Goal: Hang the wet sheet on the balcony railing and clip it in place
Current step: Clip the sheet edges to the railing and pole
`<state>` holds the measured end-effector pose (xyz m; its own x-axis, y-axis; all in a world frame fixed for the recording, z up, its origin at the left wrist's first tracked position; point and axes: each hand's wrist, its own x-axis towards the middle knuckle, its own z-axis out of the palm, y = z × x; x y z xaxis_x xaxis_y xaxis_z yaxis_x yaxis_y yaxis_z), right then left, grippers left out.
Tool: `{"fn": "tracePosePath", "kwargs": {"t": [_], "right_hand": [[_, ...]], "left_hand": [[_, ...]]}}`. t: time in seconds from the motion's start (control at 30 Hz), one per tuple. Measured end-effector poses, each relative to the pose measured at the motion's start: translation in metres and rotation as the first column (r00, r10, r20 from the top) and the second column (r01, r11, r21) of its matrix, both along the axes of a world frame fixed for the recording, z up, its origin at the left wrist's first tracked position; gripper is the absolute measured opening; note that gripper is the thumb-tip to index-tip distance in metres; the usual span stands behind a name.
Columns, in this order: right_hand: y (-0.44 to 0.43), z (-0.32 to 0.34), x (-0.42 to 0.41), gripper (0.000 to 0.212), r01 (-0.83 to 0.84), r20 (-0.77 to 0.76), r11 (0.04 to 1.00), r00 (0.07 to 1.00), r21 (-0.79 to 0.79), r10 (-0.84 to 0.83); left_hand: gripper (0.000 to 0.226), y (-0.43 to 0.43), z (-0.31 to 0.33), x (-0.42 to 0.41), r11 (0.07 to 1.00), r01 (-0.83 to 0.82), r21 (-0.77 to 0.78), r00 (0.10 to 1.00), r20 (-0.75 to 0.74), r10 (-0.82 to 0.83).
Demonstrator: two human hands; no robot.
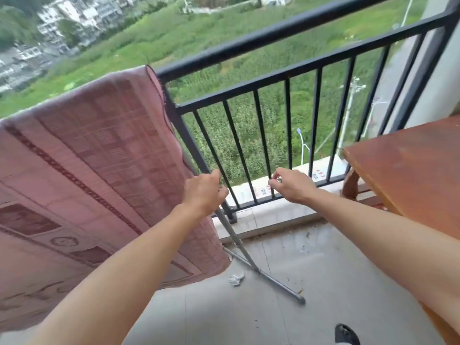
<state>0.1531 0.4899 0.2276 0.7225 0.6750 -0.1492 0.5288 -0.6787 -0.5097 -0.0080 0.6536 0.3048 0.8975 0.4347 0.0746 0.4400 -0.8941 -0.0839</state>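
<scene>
A pink patterned sheet hangs over the black balcony railing on the left and reaches down near the floor. My left hand is curled on the sheet's right edge, low down beside the railing post. To its right, in front of the bars, my right hand pinches a small silvery clip between thumb and fingers. The clip is mostly hidden by the fingers. No clip shows on the sheet's top edge.
A reddish wooden table fills the right side. A thin metal pole stand slants from under my left hand to the tiled floor. A crumpled white scrap lies near it, and a dark shoe shows at the bottom.
</scene>
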Motion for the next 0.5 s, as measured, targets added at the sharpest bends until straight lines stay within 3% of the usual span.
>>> {"fn": "tracePosePath", "kwargs": {"t": [0.13, 0.27, 0.4, 0.5], "right_hand": [[0.089, 0.025, -0.028, 0.022, -0.107, -0.012, 0.991, 0.994, 0.082, 0.108], [0.179, 0.072, -0.053, 0.019, -0.240, -0.024, 0.937, 0.967, 0.255, 0.254], [0.261, 0.123, -0.082, 0.030, -0.239, -0.244, 0.812, 0.875, 0.532, 0.418], [0.314, 0.154, -0.104, 0.038, -0.266, -0.365, 0.762, 0.754, 0.590, 0.546]], "left_hand": [[0.011, 0.067, 0.040, -0.049, 0.998, -0.039, -0.041, 0.990, 0.132, 0.044], [0.006, 0.132, 0.099, -0.082, 0.995, -0.032, 0.099, 0.921, 0.390, -0.009], [0.033, 0.180, 0.162, -0.107, 0.973, -0.070, 0.219, 0.810, 0.581, -0.072], [0.059, 0.211, 0.204, -0.120, 0.972, -0.092, 0.216, 0.861, 0.508, -0.031]]}}
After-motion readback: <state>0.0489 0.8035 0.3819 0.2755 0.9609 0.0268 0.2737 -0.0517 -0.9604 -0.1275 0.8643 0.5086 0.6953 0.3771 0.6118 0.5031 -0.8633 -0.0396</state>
